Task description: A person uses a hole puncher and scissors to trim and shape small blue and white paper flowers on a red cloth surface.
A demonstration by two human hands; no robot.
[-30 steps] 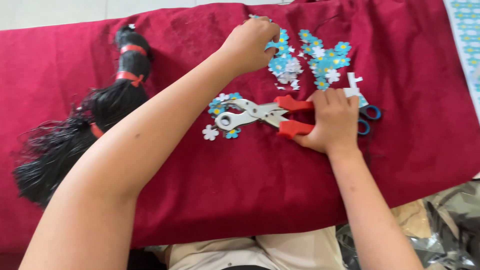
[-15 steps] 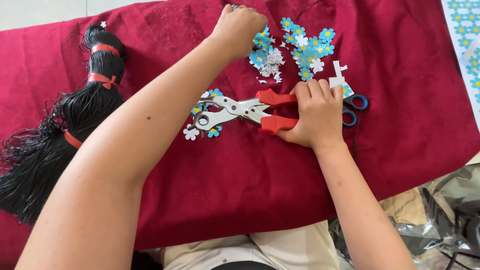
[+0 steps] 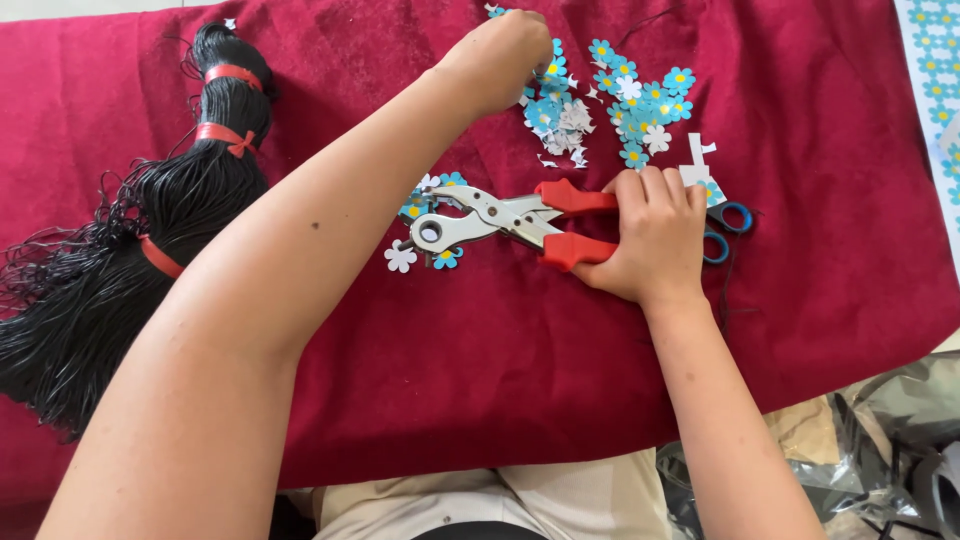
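Where the hole punch pliers (image 3: 480, 215) lie: flat on the red cloth (image 3: 400, 380) over the surface, metal head pointing left, red handles to the right.
Right hand (image 3: 655, 235): grip closed around both red handles, handles not squeezed fully together.
Under the punch head: a few loose flowers (image 3: 420, 215), blue and white, touching or just beside the metal.
Left hand (image 3: 500, 55): reached across to the heap of paper flowers (image 3: 560, 110), fingers curled down into it; pinching one or not, cannot tell.
Step in hand, as a judgement: picking from the heap while the punch waits.
Next move, as a judgement: calls for one single flower, separated and brought to the punch head.
Around: a second flower cluster (image 3: 645, 100), blue-handled scissors (image 3: 725, 225) half hidden behind the right hand, a black cord bundle (image 3: 190, 200) with red ties well to the left.
In the way: left forearm crossing above the punch; cut flowers crowding the head.
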